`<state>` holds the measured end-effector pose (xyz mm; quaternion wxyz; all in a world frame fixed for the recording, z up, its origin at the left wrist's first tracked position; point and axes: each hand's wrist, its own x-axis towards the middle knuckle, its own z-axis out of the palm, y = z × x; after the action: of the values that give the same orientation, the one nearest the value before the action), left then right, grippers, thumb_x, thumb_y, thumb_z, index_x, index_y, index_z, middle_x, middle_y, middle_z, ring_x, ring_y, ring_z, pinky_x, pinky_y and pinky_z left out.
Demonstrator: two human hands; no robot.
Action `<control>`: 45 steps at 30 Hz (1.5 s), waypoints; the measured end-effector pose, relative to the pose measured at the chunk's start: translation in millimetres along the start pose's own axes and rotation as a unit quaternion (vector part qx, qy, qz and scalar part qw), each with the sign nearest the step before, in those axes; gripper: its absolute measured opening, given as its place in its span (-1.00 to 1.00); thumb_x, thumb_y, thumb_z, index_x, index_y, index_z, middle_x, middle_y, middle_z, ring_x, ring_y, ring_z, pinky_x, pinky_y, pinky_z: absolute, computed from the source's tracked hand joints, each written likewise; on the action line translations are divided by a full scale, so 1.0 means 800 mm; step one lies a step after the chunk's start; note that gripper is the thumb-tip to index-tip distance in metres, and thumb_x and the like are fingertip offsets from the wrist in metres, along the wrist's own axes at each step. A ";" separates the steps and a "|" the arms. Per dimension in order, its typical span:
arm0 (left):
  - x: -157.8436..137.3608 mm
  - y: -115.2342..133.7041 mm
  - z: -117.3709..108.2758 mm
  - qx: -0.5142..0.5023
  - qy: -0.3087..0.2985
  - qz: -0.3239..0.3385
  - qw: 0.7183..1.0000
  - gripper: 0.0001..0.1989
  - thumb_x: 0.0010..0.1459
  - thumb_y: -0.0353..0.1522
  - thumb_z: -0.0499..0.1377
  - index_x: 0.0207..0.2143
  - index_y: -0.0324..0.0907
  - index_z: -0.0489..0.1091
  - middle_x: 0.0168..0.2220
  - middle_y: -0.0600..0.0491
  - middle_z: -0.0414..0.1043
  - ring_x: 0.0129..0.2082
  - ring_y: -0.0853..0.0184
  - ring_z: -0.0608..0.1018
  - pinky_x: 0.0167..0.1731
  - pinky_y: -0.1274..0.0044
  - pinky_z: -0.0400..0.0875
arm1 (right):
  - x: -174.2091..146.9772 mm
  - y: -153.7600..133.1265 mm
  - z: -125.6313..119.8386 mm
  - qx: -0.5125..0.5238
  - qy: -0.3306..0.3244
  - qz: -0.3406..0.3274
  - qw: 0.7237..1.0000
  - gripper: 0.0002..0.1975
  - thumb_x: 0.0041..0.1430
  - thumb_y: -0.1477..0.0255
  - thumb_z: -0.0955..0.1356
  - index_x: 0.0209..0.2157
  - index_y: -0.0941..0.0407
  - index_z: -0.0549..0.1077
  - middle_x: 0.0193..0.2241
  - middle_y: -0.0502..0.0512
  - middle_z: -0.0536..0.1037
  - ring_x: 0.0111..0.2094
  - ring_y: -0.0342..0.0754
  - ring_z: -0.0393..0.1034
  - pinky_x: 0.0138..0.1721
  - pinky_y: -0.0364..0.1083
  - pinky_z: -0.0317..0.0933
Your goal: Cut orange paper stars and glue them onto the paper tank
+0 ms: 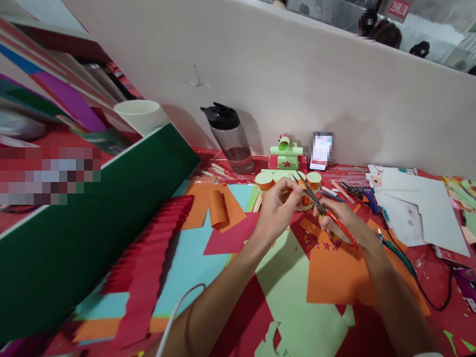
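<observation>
My right hand (340, 210) grips a pair of scissors (341, 229) with a red handle, their blades parted and pointing up and to the left. The blade tips are close to the fingertips of my left hand (277, 206), which is closed in a pinch. Whatever that pinch holds is too small to make out. Just behind both hands stands a light green and orange paper model (264, 180) with rounded rolls. Below my hands lie a light green sheet (297, 287), an orange sheet (334, 277) and small red paper stars (326, 245).
A dark green board (111, 213) slants across the left, beside pleated red paper (148, 258). Against the wall stand a water bottle (232, 144) and a phone (321, 151). White card pieces (435, 198), green-handled pliers (399, 253) and a black cable (427, 300) lie to the right.
</observation>
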<state>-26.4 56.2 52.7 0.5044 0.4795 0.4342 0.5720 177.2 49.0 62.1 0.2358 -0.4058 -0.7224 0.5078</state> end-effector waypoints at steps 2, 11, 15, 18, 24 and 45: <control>0.000 0.000 0.000 -0.003 -0.002 -0.004 1.000 -0.71 0.16 -0.15 0.32 -0.39 -0.13 0.34 -0.47 0.19 0.35 -0.54 0.46 0.42 -0.46 0.57 0.44 | 0.000 0.000 0.001 -0.003 0.003 0.007 1.000 -0.47 0.30 -0.17 0.36 -0.16 0.04 0.38 -0.44 -0.05 0.39 -0.48 -0.10 0.31 -0.43 -0.13 0.20; 0.000 0.001 -0.001 -0.001 -0.007 -0.013 1.000 -0.72 0.14 -0.18 0.33 -0.40 -0.13 0.34 -0.48 0.18 0.38 -0.54 0.45 0.45 -0.46 0.56 0.46 | 0.003 0.011 -0.001 -0.016 0.006 -0.005 1.000 -0.37 0.25 -0.27 0.32 -0.16 0.05 0.41 -0.42 0.00 0.42 -0.46 -0.07 0.29 -0.43 -0.11 0.18; 0.000 0.002 -0.001 0.003 -0.009 -0.014 1.000 -0.73 0.16 -0.18 0.32 -0.40 -0.13 0.34 -0.47 0.18 0.39 -0.54 0.45 0.44 -0.46 0.56 0.46 | 0.002 0.009 0.000 -0.021 0.004 -0.007 1.000 -0.38 0.28 -0.26 0.28 -0.15 0.04 0.39 -0.42 0.00 0.41 -0.48 -0.08 0.27 -0.46 -0.12 0.16; 0.000 0.001 -0.002 0.008 -0.010 -0.012 1.000 -0.73 0.16 -0.18 0.31 -0.40 -0.13 0.34 -0.47 0.18 0.39 -0.54 0.45 0.45 -0.45 0.56 0.46 | 0.002 0.008 0.001 -0.016 0.008 -0.005 1.000 -0.40 0.29 -0.25 0.29 -0.15 0.04 0.39 -0.41 -0.01 0.42 -0.48 -0.09 0.27 -0.47 -0.12 0.15; 0.000 0.001 -0.001 0.006 -0.010 -0.010 1.000 -0.72 0.16 -0.18 0.32 -0.41 -0.13 0.33 -0.47 0.18 0.39 -0.54 0.45 0.45 -0.46 0.56 0.46 | 0.005 0.009 0.001 0.000 0.022 -0.010 1.000 -0.43 0.23 -0.21 0.38 -0.17 0.04 0.44 -0.40 0.02 0.45 -0.42 -0.03 0.35 -0.42 -0.10 0.21; 0.003 -0.004 -0.004 0.012 -0.015 -0.005 1.000 -0.76 0.15 -0.21 0.29 -0.41 -0.13 0.35 -0.46 0.16 0.40 -0.54 0.45 0.43 -0.48 0.56 0.43 | 0.004 0.001 0.000 -0.016 0.019 -0.008 1.000 -0.52 0.31 -0.11 0.38 -0.21 0.05 0.40 -0.49 -0.07 0.38 -0.51 -0.11 0.25 -0.44 -0.11 0.15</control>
<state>-28.9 59.3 49.4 0.5076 0.4917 0.4359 0.5573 175.9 51.9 61.2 0.2469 -0.4137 -0.7290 0.4863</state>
